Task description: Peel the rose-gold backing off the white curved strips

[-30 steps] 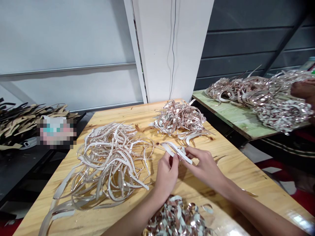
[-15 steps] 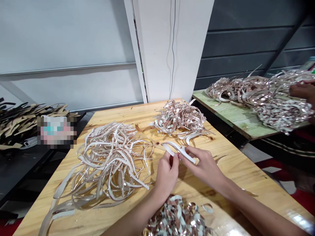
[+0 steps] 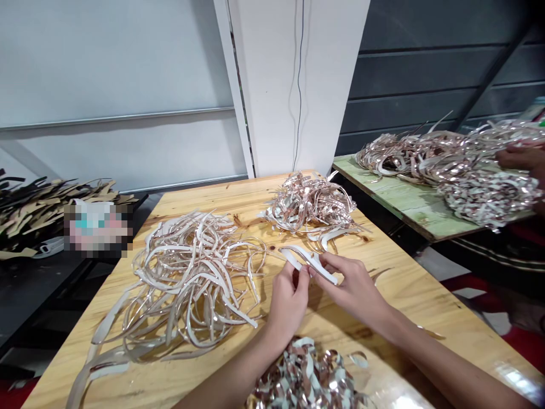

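My left hand (image 3: pixel 292 292) pinches one part of a narrow curved strip (image 3: pixel 317 264), pale on one face and shiny rose-gold at the edge. The other part is gripped between the thumb and fingers of my right hand (image 3: pixel 351 284). Both hands meet above the wooden table, fingertips almost touching. To the left lies a loose tangle of long pale strips (image 3: pixel 191 278). Beyond my hands sits a heap of shiny rose-gold strips (image 3: pixel 310 201). Below my wrists, near the bottom edge, is a pile of short curled pieces (image 3: pixel 309 375), partly covered by my left forearm.
The wooden table (image 3: pixel 426 307) carries these piles. On the right, a greenish table (image 3: pixel 409 204) holds more shiny strips (image 3: pixel 438 156), with another person's hand (image 3: pixel 522 156) at them. A dark table on the left bears black and tan strips (image 3: pixel 55 210).
My hands and the strip stay almost exactly where they were. At the right edge, the other person's hand has shifted slightly left.
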{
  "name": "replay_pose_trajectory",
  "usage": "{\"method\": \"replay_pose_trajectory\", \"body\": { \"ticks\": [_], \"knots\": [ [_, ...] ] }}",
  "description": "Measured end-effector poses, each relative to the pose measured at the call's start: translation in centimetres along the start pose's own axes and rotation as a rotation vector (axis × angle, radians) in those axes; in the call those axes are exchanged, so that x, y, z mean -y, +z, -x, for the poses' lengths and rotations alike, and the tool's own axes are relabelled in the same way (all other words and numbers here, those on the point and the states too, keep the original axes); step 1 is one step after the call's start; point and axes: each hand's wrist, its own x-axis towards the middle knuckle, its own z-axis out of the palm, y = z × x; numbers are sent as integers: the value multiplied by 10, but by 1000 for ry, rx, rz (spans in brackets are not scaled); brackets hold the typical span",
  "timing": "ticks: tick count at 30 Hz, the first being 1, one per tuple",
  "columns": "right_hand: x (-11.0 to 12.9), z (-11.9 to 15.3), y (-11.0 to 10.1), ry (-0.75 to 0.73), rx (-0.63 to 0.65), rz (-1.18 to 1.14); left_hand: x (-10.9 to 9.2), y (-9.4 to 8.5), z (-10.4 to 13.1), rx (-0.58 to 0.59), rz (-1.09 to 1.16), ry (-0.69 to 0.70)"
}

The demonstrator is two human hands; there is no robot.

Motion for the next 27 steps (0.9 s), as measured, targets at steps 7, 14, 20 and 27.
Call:
{"method": "replay_pose_trajectory", "body": {
  "ticks": [7, 14, 20, 27],
  "knots": [
    [-1, 0, 0, 6, 11, 2, 0, 1, 0, 4, -19, 1],
    [-2, 1, 0, 0, 11, 25, 0, 1, -1, 12, -26, 1],
    [-1, -1, 1, -5, 20, 36, 3, 1, -2, 20, -43, 18],
    [-1, -1, 1, 7, 30, 24, 2, 1, -2, 27, -40, 12]
  ]
}}
